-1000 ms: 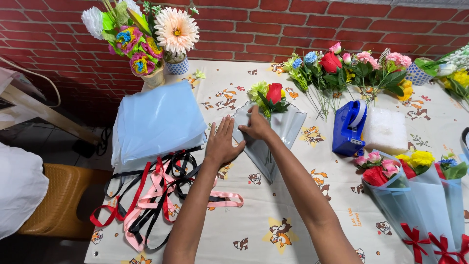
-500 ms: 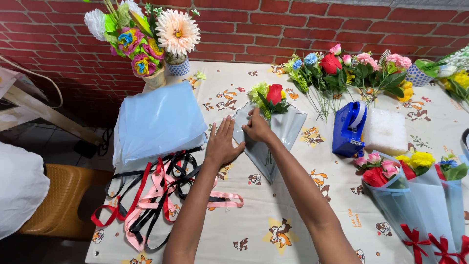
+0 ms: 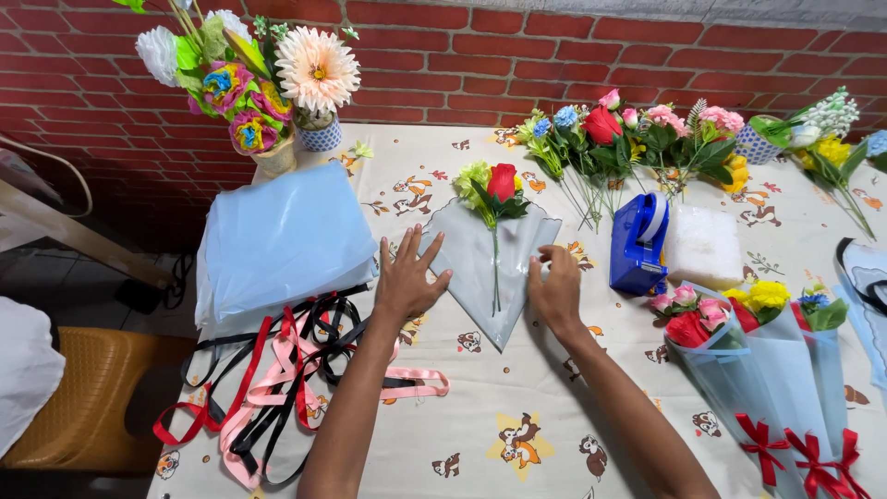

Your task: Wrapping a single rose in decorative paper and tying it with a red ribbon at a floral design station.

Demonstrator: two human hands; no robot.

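Pressing flat on the translucent wrapping sheet [image 3: 471, 268], the left hand [image 3: 405, 282] lay with its grip apart, fingers spread over the sheet's left edge. The right hand [image 3: 554, 291] had its grip curled together at the right edge, seemingly pinching something small and pale; what it was I could not tell. A red rose [image 3: 502, 182] with green filler lay along the middle of the sheet on the counter [image 3: 517, 416]. Judging from this, a fold pulled unevenly could have rolled the loose stem off centre, or creased the thin film. The ribbons [image 3: 277, 370] just beside the left wrist might have snagged.
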